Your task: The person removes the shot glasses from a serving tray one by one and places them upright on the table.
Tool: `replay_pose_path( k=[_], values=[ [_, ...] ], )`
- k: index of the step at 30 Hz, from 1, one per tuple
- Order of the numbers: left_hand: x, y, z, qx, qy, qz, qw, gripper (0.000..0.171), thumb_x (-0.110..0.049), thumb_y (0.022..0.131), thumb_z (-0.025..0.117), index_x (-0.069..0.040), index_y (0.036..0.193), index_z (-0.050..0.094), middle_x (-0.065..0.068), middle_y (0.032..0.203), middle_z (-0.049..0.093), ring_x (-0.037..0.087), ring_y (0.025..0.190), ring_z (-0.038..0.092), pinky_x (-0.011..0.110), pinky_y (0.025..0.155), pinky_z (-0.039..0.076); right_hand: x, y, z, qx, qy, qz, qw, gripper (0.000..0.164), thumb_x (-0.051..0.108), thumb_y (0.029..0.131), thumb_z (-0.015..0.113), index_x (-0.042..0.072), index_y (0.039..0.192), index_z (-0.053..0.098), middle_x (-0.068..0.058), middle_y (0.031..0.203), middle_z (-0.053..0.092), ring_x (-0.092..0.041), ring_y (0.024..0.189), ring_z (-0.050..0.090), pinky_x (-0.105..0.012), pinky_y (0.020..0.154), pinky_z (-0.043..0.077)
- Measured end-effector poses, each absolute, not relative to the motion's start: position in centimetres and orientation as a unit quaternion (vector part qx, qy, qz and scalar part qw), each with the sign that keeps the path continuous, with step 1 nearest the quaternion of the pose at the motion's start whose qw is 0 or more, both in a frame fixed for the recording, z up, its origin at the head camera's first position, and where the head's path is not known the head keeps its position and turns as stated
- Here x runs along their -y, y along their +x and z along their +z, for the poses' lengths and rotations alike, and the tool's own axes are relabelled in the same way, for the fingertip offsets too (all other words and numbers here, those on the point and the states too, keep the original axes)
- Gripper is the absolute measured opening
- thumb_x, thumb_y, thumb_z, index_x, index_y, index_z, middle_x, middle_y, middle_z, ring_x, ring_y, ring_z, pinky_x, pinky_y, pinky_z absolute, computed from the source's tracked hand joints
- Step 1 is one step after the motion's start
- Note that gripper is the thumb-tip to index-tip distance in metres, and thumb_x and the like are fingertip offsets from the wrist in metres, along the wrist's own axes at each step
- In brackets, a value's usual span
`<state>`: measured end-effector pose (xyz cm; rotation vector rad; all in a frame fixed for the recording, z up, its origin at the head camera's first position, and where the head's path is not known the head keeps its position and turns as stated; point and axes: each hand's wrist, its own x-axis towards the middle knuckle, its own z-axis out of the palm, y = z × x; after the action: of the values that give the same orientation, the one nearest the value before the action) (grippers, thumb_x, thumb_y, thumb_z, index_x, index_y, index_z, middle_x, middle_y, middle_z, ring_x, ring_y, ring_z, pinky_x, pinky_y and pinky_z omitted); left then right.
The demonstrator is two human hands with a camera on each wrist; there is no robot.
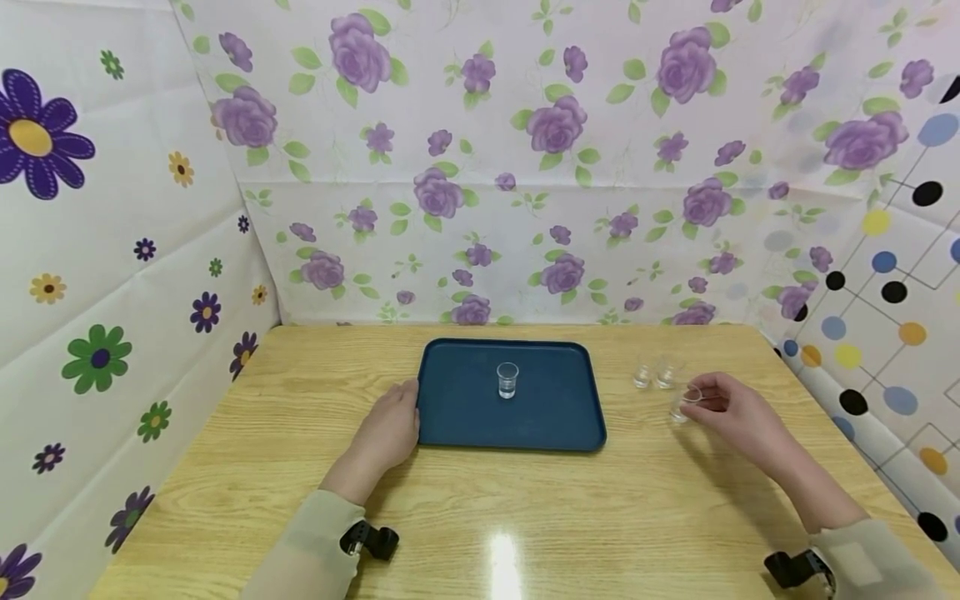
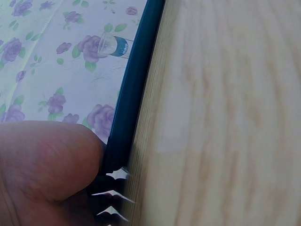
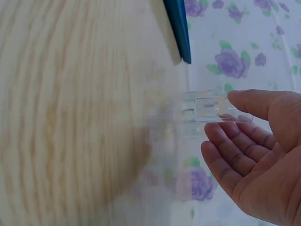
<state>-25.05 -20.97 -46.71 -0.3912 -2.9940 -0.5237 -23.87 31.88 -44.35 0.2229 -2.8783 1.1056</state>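
A blue rectangular tray [image 1: 465, 425] lies on the wooden table, with one clear shot glass [image 1: 507, 382] standing upright on it. Along the tray's left edge rests my left hand [image 1: 386, 421], its fingers touching the rim; the left wrist view shows only the base of that hand beside the tray's side [image 2: 134, 84]. To the right of the tray, my right hand [image 1: 735, 417] pinches another clear shot glass [image 3: 205, 112] between thumb and fingers, upright at the tabletop. Whether its base touches the wood is hard to tell.
Two more clear shot glasses, one at left [image 1: 642, 377] and one at right [image 1: 666, 375], stand just behind the held one. The wooden table [image 1: 525, 508] ends at a flower-print cloth wall [image 1: 495, 250]. Patterned cloths also hang on both sides.
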Motion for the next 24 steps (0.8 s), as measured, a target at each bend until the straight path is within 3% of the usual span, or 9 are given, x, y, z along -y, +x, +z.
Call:
replay_pose_path(
  k=[24],
  values=[
    [20.9, -24.8, -46.5, 0.975, -0.134, -0.171, 0.044, 0.051, 0.0, 0.113, 0.053, 0.02, 0.159, 0.041, 0.037, 0.161, 0.047, 0.053, 0.152, 0.044, 0.059, 0.128, 0.039, -33.1, -24.5, -45.8, 0.928, 0.047, 0.369, 0.001, 0.054, 0.037, 0.108, 0.075, -0.003, 0.139, 0.059, -0.021, 0.132, 0.07, -0.039, 0.12, 0.069, -0.023, 0.081, 0.061]
  ],
)
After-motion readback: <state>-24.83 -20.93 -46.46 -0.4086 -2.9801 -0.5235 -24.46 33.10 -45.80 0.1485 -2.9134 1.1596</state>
